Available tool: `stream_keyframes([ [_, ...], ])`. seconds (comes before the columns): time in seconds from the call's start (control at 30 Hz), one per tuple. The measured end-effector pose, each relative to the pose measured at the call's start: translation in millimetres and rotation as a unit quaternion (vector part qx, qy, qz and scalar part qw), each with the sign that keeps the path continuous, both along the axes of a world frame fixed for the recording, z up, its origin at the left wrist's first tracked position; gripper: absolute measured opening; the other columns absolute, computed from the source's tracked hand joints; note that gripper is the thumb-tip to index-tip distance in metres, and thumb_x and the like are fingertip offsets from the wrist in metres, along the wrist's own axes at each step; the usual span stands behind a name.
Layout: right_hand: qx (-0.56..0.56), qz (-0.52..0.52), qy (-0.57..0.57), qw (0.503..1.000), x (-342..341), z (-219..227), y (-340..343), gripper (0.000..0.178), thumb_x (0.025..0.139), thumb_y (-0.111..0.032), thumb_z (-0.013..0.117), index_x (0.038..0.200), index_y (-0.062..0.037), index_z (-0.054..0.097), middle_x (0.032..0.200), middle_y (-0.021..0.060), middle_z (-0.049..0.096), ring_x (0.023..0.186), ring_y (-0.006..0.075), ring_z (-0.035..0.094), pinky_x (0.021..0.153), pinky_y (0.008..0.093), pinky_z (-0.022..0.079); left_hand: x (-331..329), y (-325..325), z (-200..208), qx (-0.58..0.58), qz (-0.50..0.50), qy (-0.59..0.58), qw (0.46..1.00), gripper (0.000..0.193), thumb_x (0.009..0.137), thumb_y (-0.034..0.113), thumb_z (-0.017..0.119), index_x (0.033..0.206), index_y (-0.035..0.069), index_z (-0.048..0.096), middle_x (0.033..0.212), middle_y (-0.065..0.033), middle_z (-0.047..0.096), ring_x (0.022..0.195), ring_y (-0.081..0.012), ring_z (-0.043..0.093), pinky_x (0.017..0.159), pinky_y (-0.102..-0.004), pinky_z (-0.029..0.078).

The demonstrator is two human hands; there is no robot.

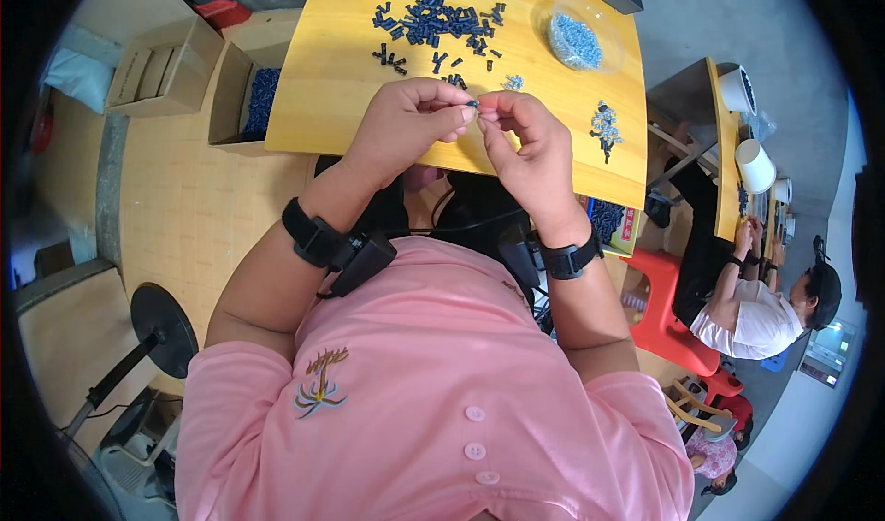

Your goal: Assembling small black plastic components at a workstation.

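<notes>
Both my hands meet just over the near edge of the yellow table. My left hand (406, 120) is closed in a pinch on a small black plastic part (472, 104). The fingertips of my right hand (530, 138) are pinched together against the same part's right end; whether they hold a separate tiny piece is too small to tell. Beyond my hands lies a loose pile of black plastic parts (433, 21), with several strays nearer me. A few small clear or silvery pieces (513, 83) rest just past my right fingers.
A clear tub of small bluish pieces (576, 41) stands at the far right of the yellow table (323, 78); a mixed cluster (606, 124) lies nearer. Cardboard boxes (171, 69) are on the left. A red stool (659, 309) and a seated co-worker (751, 309) are on the right.
</notes>
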State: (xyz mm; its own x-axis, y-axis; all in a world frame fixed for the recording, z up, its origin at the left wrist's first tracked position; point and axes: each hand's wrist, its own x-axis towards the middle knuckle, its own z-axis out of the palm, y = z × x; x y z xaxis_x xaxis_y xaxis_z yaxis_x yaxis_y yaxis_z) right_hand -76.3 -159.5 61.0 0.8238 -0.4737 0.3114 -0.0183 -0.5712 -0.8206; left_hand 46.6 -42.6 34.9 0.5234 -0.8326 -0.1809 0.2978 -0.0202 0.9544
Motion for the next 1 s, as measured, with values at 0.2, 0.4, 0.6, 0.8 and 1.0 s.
stream_keyframes([
  [0.2,-0.045,0.003,0.005,0.999,-0.9,-6.1,1.1,0.020,0.074,0.003,0.061,0.094,0.0007,0.060,0.082,0.0147,0.060,0.074,0.0258,0.061,0.067,0.0323,0.050,-0.1,-2.1,-2.7,0.046,-0.006,0.077,0.996,0.022,0.082,0.014,0.068,0.099,0.000,0.065,0.085,-0.0042,0.065,0.072,-0.0080,0.060,0.065,-0.0206,0.050],
  [0.4,-0.118,0.012,0.023,0.993,-0.8,-12.4,2.1,0.020,0.071,-0.002,0.065,0.090,-0.0003,0.058,0.085,0.0165,0.058,0.082,0.0341,0.056,0.073,0.0395,0.046,-2.3,-3.7,-8.3,0.062,-0.025,0.098,0.993,0.024,0.081,0.018,0.069,0.098,0.001,0.066,0.079,-0.0023,0.063,0.069,-0.0072,0.058,0.059,-0.0218,0.049],
  [0.6,-0.179,0.002,0.011,0.984,3.5,-12.5,-2.8,0.020,0.070,-0.004,0.066,0.088,-0.0012,0.057,0.086,0.0158,0.056,0.085,0.0351,0.054,0.074,0.0404,0.046,-3.1,-7.0,-10.9,0.074,-0.015,0.113,0.991,0.023,0.083,0.018,0.068,0.099,0.002,0.066,0.083,-0.0015,0.063,0.071,-0.0065,0.058,0.065,-0.0200,0.049],
  [0.8,-0.189,0.010,0.012,0.982,4.6,-14.8,-2.9,0.021,0.070,-0.005,0.067,0.088,-0.0010,0.057,0.086,0.0155,0.056,0.086,0.0349,0.054,0.075,0.0401,0.046,-0.1,-4.2,-13.2,0.101,-0.031,0.146,0.984,0.022,0.084,0.018,0.067,0.102,0.004,0.067,0.085,-0.0006,0.065,0.073,-0.0049,0.059,0.069,-0.0183,0.049],
  [1.0,-0.191,0.021,0.013,0.981,8.1,-15.3,-1.5,0.019,0.071,-0.005,0.066,0.086,-0.0002,0.056,0.086,0.0154,0.056,0.086,0.0348,0.054,0.075,0.0397,0.046,2.3,-4.1,-15.6,0.098,-0.037,0.127,0.986,0.021,0.085,0.016,0.066,0.100,0.001,0.067,0.088,-0.0032,0.066,0.075,-0.0070,0.061,0.070,-0.0188,0.050],
])
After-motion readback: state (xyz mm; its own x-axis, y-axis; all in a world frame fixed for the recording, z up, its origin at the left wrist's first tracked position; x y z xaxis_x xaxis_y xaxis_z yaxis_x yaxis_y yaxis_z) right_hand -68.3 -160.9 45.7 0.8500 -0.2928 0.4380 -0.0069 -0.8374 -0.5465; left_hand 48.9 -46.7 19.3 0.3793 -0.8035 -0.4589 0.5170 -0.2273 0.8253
